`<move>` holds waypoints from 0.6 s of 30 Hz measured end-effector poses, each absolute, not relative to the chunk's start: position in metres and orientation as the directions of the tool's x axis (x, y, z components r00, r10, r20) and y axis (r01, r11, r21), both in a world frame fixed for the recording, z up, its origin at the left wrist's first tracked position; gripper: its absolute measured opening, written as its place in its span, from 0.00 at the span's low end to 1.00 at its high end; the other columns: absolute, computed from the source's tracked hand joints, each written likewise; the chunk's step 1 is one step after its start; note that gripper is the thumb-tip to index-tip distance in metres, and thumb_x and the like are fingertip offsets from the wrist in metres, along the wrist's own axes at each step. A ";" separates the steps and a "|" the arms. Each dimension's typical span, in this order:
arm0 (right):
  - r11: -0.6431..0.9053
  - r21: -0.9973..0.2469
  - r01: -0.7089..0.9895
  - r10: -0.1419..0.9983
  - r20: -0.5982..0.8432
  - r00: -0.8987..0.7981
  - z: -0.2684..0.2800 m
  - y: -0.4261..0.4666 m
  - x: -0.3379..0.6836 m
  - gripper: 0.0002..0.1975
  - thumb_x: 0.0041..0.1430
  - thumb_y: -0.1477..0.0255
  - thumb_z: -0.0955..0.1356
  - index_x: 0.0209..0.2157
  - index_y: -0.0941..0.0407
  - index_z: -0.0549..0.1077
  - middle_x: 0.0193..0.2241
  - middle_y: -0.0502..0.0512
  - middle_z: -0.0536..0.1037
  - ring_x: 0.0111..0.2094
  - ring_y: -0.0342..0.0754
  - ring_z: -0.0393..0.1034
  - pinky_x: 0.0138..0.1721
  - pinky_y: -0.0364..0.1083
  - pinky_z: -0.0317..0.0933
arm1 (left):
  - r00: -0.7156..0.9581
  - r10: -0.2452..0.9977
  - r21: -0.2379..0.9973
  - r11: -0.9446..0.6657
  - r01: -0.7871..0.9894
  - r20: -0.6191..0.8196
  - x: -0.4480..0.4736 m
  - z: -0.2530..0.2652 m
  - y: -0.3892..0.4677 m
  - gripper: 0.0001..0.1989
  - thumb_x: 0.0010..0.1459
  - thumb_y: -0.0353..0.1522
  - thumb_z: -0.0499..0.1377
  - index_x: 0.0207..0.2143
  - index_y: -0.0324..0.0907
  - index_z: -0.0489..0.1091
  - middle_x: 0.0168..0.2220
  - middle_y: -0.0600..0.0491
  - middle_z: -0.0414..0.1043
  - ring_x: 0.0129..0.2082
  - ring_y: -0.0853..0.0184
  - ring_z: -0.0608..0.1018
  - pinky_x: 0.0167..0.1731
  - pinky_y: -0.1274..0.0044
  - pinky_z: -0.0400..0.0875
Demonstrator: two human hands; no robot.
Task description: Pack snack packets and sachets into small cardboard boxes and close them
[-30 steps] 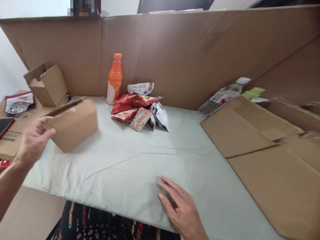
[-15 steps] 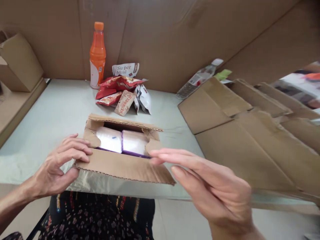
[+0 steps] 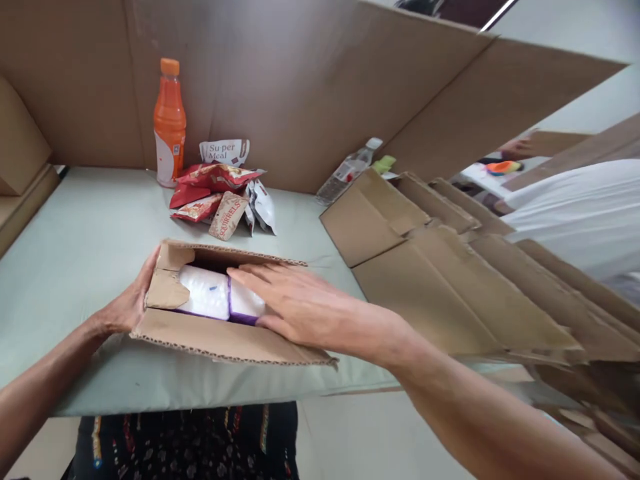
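Observation:
A small cardboard box [image 3: 220, 339] lies in front of me with its top flaps up. Two white wrapped packs with purple edges [image 3: 204, 293] sit side by side inside it. My left hand [image 3: 129, 303] holds the box by its outer left side, its fingertips partly hidden behind the cardboard. Over the box's right end stretches my right hand [image 3: 310, 308], flat with fingers out, covering the right flap and part of the right-hand pack. Whether it presses on the pack I cannot tell.
Behind the box lie red snack packets [image 3: 217, 176], a tan "SQUIRRELS" pouch [image 3: 228, 215] and silver-white sachets [image 3: 262, 208]. An orange drink bottle [image 3: 170, 127] stands at the cardboard wall. Folded cartons [image 3: 420, 293] and a leaning clear bottle [image 3: 347, 172] are to the right.
My right hand has moved left over the box opening and the right-hand pack. My left hand has shifted from the front left corner to the box's left side. The view has turned right.

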State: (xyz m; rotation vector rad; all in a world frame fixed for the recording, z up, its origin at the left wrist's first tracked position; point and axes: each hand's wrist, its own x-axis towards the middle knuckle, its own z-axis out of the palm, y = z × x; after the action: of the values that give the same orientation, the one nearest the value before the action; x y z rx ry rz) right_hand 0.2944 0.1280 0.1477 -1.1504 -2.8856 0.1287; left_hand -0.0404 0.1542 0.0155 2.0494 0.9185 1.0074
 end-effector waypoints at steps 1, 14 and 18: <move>0.718 -0.078 0.692 0.687 -0.076 -0.722 0.148 0.133 0.291 0.33 0.60 0.70 0.70 0.67 0.59 0.66 0.59 0.67 0.77 0.59 0.64 0.73 0.59 0.62 0.67 | 0.472 0.792 0.791 -0.549 0.270 0.388 -0.037 0.013 0.157 0.62 0.50 0.63 0.66 0.77 0.53 0.41 0.76 0.42 0.50 0.72 0.40 0.62 0.67 0.51 0.66; 0.592 -0.372 0.715 0.805 0.301 -0.511 0.192 0.111 0.303 0.24 0.53 0.69 0.74 0.53 0.47 0.77 0.45 0.54 0.83 0.44 0.58 0.78 0.46 0.57 0.73 | 0.531 0.807 0.849 -0.453 0.273 0.260 -0.047 0.035 0.139 0.62 0.50 0.46 0.71 0.77 0.52 0.35 0.74 0.41 0.52 0.71 0.37 0.61 0.69 0.46 0.59; 0.492 -0.723 0.484 0.859 0.494 -0.136 0.217 0.122 0.333 0.22 0.57 0.61 0.76 0.54 0.40 0.76 0.46 0.52 0.82 0.39 0.58 0.80 0.33 0.56 0.76 | 0.610 0.771 0.893 -0.388 0.227 0.180 -0.048 0.033 0.129 0.59 0.53 0.48 0.68 0.76 0.56 0.34 0.73 0.43 0.54 0.69 0.38 0.65 0.67 0.46 0.61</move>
State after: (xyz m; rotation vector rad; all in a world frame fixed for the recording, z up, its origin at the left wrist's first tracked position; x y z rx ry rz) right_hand 0.3329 0.1224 0.2174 -1.1341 -1.7829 0.4918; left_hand -0.0484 0.1287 0.0334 1.9194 0.7952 0.7479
